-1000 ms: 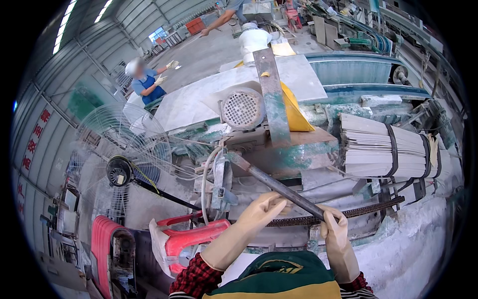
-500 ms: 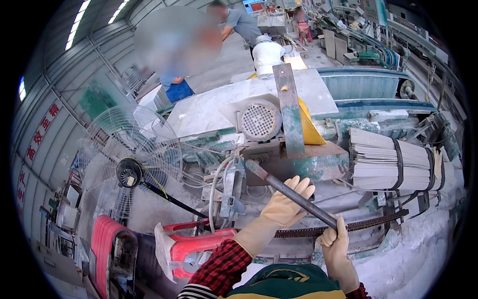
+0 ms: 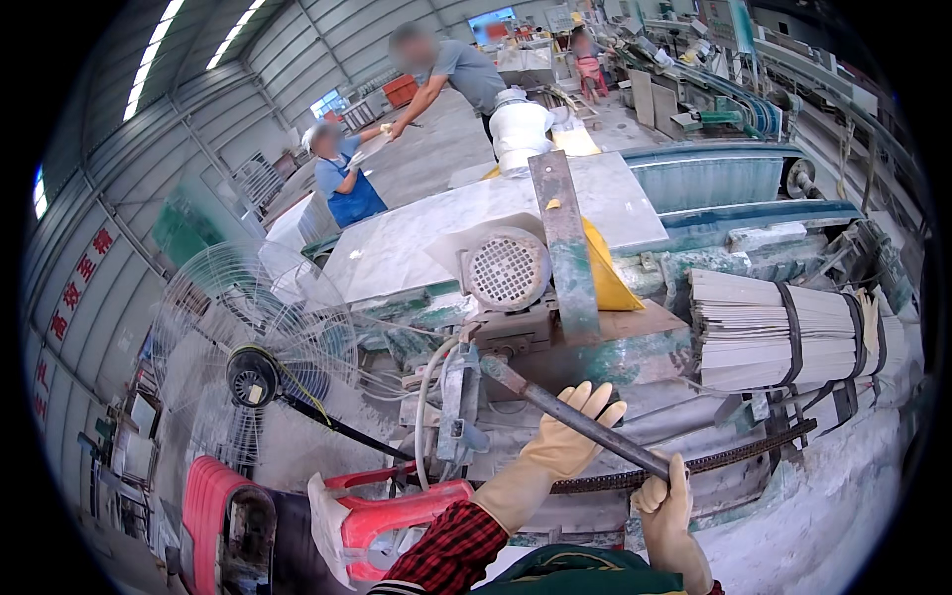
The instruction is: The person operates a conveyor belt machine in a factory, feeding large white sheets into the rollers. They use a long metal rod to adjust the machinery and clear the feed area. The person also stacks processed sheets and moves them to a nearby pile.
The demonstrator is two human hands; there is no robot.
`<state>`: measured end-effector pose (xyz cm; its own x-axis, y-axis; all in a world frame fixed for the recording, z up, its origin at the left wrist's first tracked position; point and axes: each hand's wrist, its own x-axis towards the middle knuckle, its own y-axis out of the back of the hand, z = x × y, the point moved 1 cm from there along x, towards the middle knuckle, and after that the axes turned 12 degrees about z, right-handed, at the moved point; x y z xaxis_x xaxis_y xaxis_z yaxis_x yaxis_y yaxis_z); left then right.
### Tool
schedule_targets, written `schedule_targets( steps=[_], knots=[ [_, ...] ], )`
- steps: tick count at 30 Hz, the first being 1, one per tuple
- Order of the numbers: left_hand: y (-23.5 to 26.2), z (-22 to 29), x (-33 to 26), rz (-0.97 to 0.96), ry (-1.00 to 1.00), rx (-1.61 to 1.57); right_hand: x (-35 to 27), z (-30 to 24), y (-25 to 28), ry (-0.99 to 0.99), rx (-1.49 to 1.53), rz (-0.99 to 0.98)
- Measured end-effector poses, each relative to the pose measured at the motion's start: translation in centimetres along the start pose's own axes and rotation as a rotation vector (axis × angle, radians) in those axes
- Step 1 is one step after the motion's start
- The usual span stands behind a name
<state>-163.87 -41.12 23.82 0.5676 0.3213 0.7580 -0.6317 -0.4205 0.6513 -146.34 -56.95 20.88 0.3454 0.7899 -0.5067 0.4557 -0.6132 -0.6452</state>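
Note:
A long dark metal bar (image 3: 595,429) runs slantwise from the machine beneath the motor (image 3: 504,268) to my right hand. My right hand (image 3: 662,511), in a cream rubber glove, is closed around the bar's near end. My left hand (image 3: 563,436), gloved alike, lies under the middle of the bar, its fingers stretched out past the far side; I cannot tell how firmly it touches. The bar's far end has a worn, reddish collar at the machine. An upright rusty green metal plate (image 3: 567,248) stands beside the motor.
A wire-caged fan (image 3: 253,377) and red plastic stools (image 3: 407,516) are at the left. Strapped pale strips (image 3: 754,332) lie at the right, above a chain (image 3: 714,461). Beyond the motor is a large pale slab (image 3: 426,233). Two people reach toward each other behind it.
The view has shifted slightly, so the bar and machine sit lower in the picture. Both hands keep about the same place on the bar. Two people's arms now meet behind the slab.

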Motion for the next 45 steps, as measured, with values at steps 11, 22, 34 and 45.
schedule_targets(
  steps=[11, 22, 34, 45],
  knots=[
    [0.0, 0.3, 0.3, -0.007, -0.037, 0.043, -0.1, -0.3, 0.0, 0.014, 0.005, -0.003],
    [-1.1, -0.1, -0.3, -0.012, -0.080, 0.075, -0.3, -0.5, 0.0, -0.085, 0.038, 0.069],
    [-1.0, 0.0, 0.2, 0.004, -0.075, 0.077, -0.6, -1.2, -0.3, -0.007, 0.051, 0.067],
    [0.1, 0.0, -0.3, -0.177, 0.011, 0.003, -2.2, -3.8, -1.7, 0.081, -0.333, 0.136]
  ],
)
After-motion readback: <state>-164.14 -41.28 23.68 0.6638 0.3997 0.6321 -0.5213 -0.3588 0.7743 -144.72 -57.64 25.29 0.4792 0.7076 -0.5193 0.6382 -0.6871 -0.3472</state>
